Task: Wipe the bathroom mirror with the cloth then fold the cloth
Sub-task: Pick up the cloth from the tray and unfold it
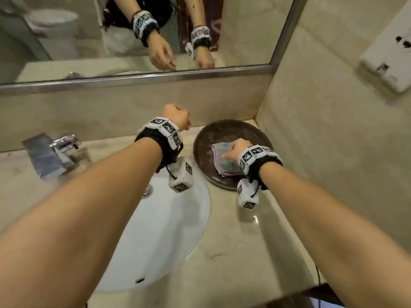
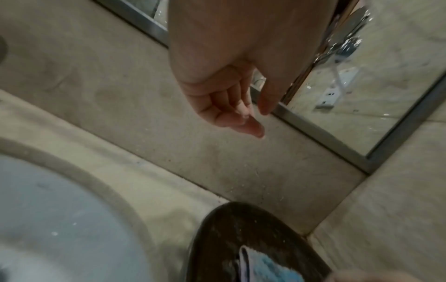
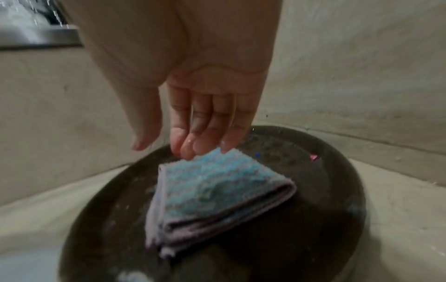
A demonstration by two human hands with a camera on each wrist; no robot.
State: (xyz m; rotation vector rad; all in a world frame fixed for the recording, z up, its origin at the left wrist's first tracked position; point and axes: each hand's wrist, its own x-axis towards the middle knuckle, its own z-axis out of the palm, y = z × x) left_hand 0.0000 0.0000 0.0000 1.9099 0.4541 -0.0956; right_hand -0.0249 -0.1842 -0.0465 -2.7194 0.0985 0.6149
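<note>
Folded cloth (image 3: 212,192) lying in dark round tray (image 3: 313,190) on worktop (image 1: 233,252) corner. Right hand (image 3: 193,91) above it, fingers nearly straight, fingertips (image 3: 190,150) touching cloth's far edge. Left hand (image 2: 231,76) loosely curled, empty, below mirror (image 1: 89,36)

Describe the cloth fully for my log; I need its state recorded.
The cloth is a fuzzy blue towel with lilac-grey edging, folded into a small layered square. It lies flat on the dark round tray in the counter's corner. The right hand hangs over it, straight fingertips at its far corner.
</note>
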